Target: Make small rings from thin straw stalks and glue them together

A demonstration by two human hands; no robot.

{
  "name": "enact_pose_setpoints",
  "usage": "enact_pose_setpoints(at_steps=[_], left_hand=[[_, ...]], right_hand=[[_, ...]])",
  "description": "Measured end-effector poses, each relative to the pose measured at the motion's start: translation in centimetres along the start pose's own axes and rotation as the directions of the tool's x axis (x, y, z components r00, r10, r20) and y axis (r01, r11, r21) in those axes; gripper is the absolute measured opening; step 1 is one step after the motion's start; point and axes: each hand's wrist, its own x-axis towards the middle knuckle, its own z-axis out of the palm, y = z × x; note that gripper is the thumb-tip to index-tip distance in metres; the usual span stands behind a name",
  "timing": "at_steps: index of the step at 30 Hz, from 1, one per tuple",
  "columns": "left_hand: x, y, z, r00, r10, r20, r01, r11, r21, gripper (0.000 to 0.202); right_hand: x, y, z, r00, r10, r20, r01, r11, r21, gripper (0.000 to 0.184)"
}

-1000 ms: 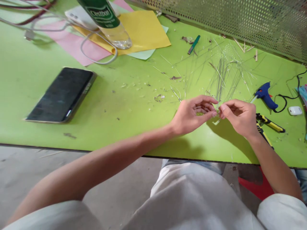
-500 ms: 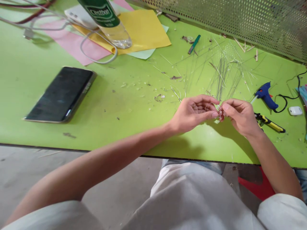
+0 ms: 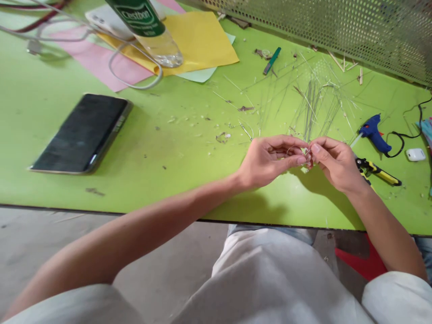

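Observation:
My left hand (image 3: 270,159) and my right hand (image 3: 335,163) meet fingertip to fingertip just above the green table (image 3: 189,180), right of centre. Both pinch a thin curved strand (image 3: 299,149) that loops between the left fingers; its end at the pinch is too small to make out. A scatter of thin pale strands (image 3: 313,101) lies on the table just beyond the hands.
A black phone (image 3: 83,132) lies at the left. A bottle with a green label (image 3: 148,27) stands on yellow paper (image 3: 202,40) and pink paper (image 3: 97,63) with a white cable (image 3: 135,81). A blue glue gun (image 3: 373,132), yellow-handled pliers (image 3: 380,173), a green pen (image 3: 272,60) and a mesh panel (image 3: 337,27) are to the right.
The two hands have drawn closer, so the fingertips now pinch together. The view has shifted slightly to the right.

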Motion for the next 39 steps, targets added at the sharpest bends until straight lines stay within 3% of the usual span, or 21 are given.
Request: enact_pose_setpoints(at_steps=[9,16,29,32,35,36,39], left_hand=[[-0.3,0.3,0.2,0.996,0.083,-0.011,-0.082,0.991,0.11,0.032],[-0.5,0.2,0.0,0.986,0.161,0.028,-0.164,0.972,0.171,0.028],[-0.7,-0.3,0.0,0.981,0.185,0.048,-0.191,0.958,0.213,0.022],[-0.8,-0.4,0.0,0.986,0.168,0.024,-0.169,0.96,0.225,0.021],[-0.7,-0.5,0.0,0.982,0.188,-0.023,-0.176,0.95,0.257,0.018],[-0.7,-0.6,-0.1,0.979,0.199,-0.041,-0.181,0.946,0.268,0.018],[-0.6,-0.6,-0.1,0.973,0.213,-0.086,-0.181,0.943,0.28,0.019]], right_hand=[[0.2,-0.3,1.0,0.992,0.124,0.007,-0.123,0.97,0.208,0.033],[0.4,0.0,1.3,0.983,0.183,0.021,-0.183,0.957,0.227,0.04],[0.4,0.4,1.4,0.959,0.277,0.054,-0.279,0.906,0.318,0.038],[0.2,0.6,1.6,0.987,0.153,-0.053,-0.138,0.964,0.226,0.032],[-0.3,0.5,1.9,0.969,-0.167,-0.18,0.145,0.981,-0.129,0.011],[-0.5,0.4,2.0,0.94,-0.288,-0.185,0.232,0.933,-0.274,0.004],[-0.8,0.3,2.1,0.832,-0.545,-0.099,0.401,0.716,-0.572,0.011]])
